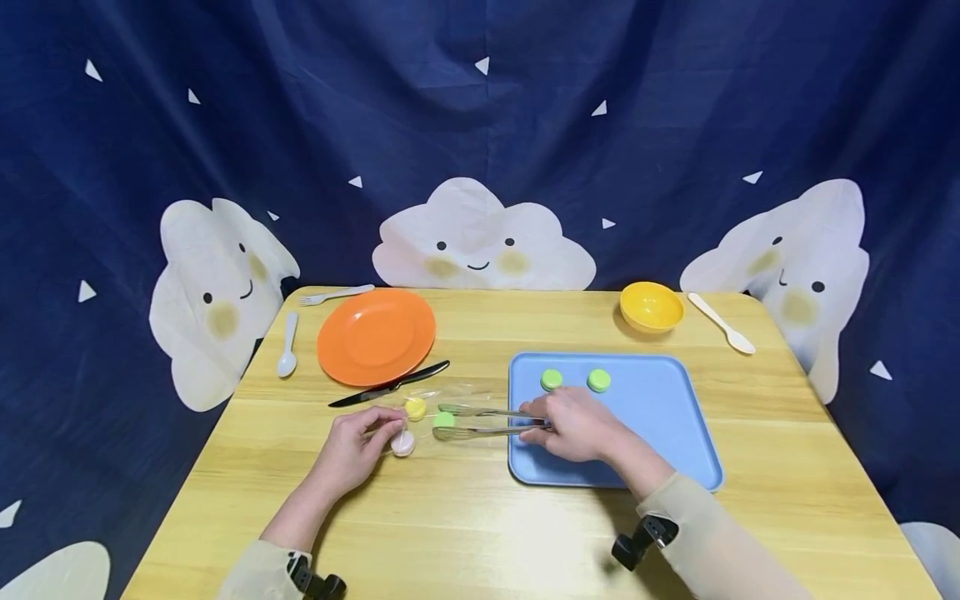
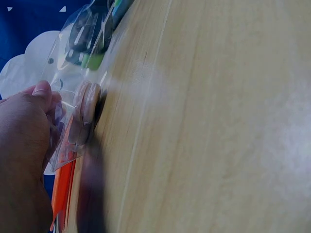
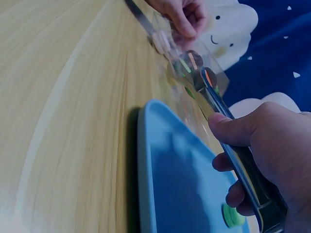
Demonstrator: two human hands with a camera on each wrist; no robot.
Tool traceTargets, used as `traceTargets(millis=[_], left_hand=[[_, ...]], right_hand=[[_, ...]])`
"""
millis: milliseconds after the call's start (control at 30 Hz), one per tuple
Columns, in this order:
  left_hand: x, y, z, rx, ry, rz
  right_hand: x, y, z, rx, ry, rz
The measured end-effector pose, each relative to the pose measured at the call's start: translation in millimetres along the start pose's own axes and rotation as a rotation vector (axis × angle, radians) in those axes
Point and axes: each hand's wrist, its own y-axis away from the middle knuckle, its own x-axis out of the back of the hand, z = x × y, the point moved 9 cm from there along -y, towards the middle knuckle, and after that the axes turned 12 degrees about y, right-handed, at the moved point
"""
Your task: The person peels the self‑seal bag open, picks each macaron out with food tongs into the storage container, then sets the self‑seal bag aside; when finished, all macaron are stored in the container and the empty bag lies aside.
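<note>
Midway: two green macarons (image 1: 575, 380) sit on the tray (image 1: 675, 417).
Right hand (image 1: 573, 425) grips tongs (image 1: 480, 422) at the bag (image 1: 420, 412), which left hand (image 1: 356, 446) pinches; three remain.

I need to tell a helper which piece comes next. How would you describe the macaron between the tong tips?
Start at the blue tray; metal tongs reach left off its edge into a clear bag. The green macaron sits between their tips, unlike the yellow one and pink one nearby.
</note>
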Motion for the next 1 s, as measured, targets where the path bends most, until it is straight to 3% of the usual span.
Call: traceTargets(millis=[1000], left_hand=[[-3.3, -5.7, -0.2, 0.003, 0.003, -0.011]], right_hand=[[76.9, 120.3, 90.5, -0.252, 0.059, 0.13]])
